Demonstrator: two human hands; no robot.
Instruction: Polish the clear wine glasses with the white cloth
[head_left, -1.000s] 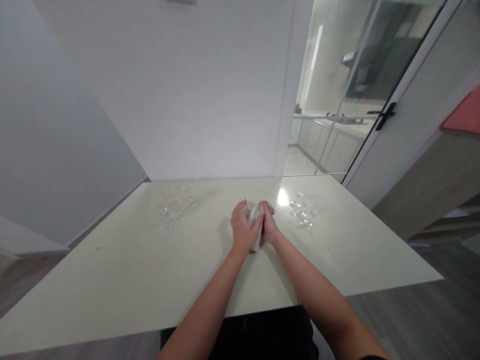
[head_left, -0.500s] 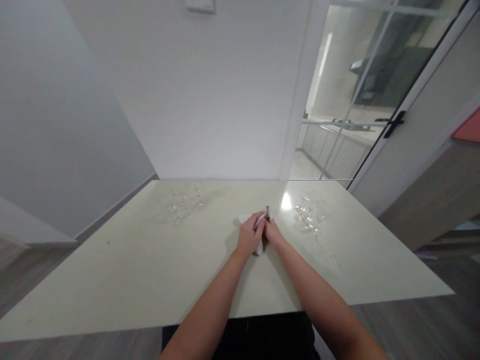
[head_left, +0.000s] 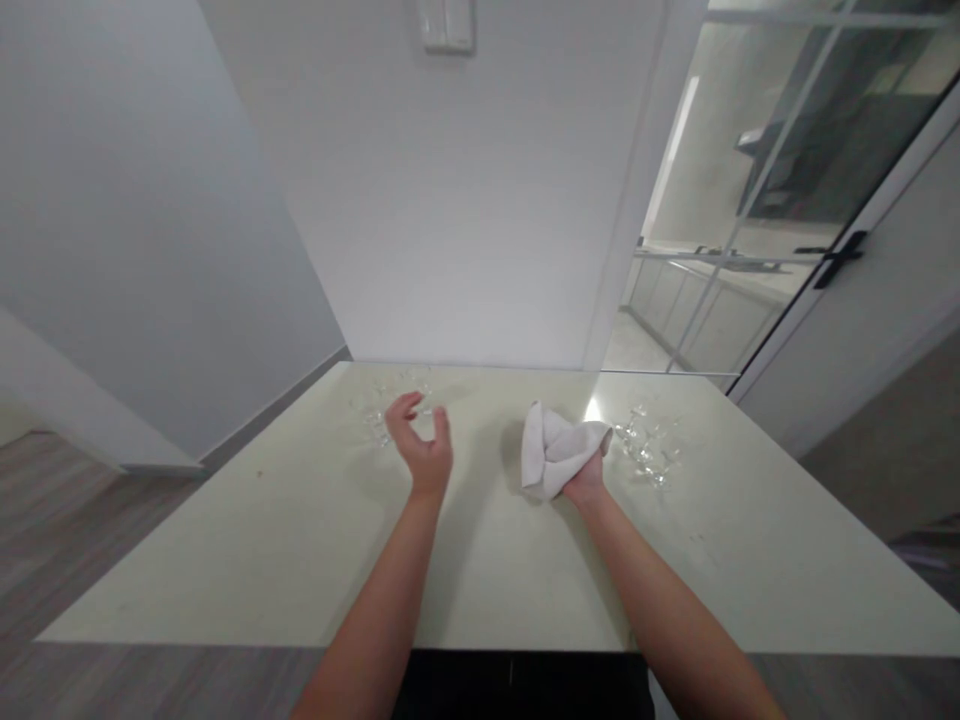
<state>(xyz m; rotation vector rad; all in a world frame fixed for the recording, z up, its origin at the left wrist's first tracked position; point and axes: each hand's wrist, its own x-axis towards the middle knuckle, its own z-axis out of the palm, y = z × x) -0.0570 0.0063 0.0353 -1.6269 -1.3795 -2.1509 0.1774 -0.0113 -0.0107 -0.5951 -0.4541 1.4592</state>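
A white cloth (head_left: pixel 559 452) lies loosely bunched over my right hand (head_left: pixel 589 482), which holds it just above the table; the cloth hides most of the fingers. My left hand (head_left: pixel 425 450) is empty, with thumb and fingers apart and curved. It hovers in front of a loose group of small clear, shiny pieces (head_left: pixel 375 420), partly covering them from view. A second group of such clear pieces (head_left: pixel 645 452) lies just right of the cloth. The pieces are too small and transparent for me to tell their kind.
The pale glossy table (head_left: pixel 285 560) reaches back to a white wall (head_left: pixel 465 220) with a switch plate (head_left: pixel 448 25). At the right stands a glass-paned door with a black handle (head_left: pixel 840 258). A small dark speck (head_left: pixel 259 473) marks the table's left part.
My left hand has let go of the cloth and moved left, its fingers opening. The cloth has spread out over my right hand. The view has shifted slightly.
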